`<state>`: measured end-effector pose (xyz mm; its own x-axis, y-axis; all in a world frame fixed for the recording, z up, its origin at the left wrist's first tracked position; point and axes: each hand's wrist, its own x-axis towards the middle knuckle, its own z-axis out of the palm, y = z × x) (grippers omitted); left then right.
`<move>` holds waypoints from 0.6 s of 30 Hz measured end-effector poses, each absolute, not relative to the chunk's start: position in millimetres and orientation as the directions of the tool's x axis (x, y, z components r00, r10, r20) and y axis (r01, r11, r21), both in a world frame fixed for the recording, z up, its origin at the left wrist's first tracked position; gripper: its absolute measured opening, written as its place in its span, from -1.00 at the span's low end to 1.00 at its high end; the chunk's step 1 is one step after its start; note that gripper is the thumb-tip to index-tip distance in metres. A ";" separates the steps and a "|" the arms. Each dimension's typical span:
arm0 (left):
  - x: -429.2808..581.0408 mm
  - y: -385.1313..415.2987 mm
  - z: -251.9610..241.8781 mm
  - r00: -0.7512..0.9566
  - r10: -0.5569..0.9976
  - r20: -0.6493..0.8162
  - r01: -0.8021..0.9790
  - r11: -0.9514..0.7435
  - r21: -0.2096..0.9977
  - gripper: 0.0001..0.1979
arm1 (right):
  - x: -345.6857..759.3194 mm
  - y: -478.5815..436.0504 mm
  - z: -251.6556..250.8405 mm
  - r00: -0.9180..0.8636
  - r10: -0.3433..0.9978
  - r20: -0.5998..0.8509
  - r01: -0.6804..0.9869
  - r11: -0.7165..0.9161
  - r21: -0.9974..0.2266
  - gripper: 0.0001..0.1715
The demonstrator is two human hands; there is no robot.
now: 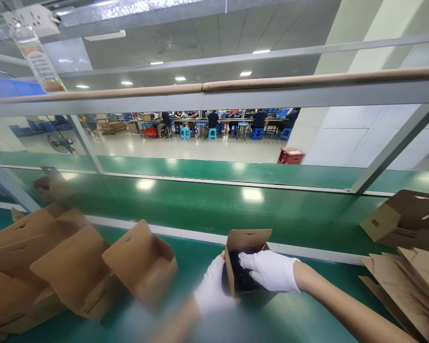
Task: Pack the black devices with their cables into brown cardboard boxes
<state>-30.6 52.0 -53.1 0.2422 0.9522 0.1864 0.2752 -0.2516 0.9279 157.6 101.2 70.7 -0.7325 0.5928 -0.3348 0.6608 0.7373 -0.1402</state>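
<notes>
Both hands are in white gloves and work at one small cardboard box, front and centre on the green surface (188, 252).

Left hand (212, 286): at the left side of the cardboard box (249, 233), clasping its left wall. Thumb near the upper edge; remaining fingers partly hidden and blurred, so their exact curl cannot be read.

Right hand (271, 270): palm down, reaching in over the right side of the box. Fingers extended and slightly spread, not clenched; fingertips touch the black item (240, 278) inside. Cannot tell whether the fingers press on it or merely rest there.

Box: lid flap raised at the far side, small slot in the flap. Black item sits within the walls, partly covered by the right hand.

Nearby: an open box (143, 262) stands left of the left hand, apart from it; more open boxes (75, 271) crowd further left. Flattened cardboard (407, 286) is stacked at far right, beyond the right forearm.
</notes>
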 end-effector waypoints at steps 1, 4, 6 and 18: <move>-30.8 52.4 -54.8 0.248 0.949 0.197 0.264 -0.262 0.928 0.04 | 153.3 103.5 68.2 -0.748 0.559 -0.358 0.633 0.763 -0.132 -0.62; -31.6 53.0 -62.9 0.257 0.939 0.229 0.252 -0.294 0.922 0.04 | 133.8 112.8 56.1 -0.790 0.452 -0.416 0.541 0.832 -0.124 -0.63; -32.0 52.8 -69.3 0.248 0.938 0.242 0.261 -0.306 0.916 0.06 | 118.6 116.2 47.4 -0.800 0.386 -0.459 0.494 0.858 -0.140 -0.72; -30.5 138.0 -90.6 0.121 0.957 0.265 0.313 -0.290 0.904 0.03 | 256.4 47.0 67.1 -0.556 0.808 -0.192 0.818 0.493 -0.295 -0.45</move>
<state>-30.5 138.0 -90.6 0.1215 0.9565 0.2652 0.3133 -0.2904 0.9041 256.4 47.0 67.1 -0.5564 0.8084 -0.1923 0.8184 0.4931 -0.2951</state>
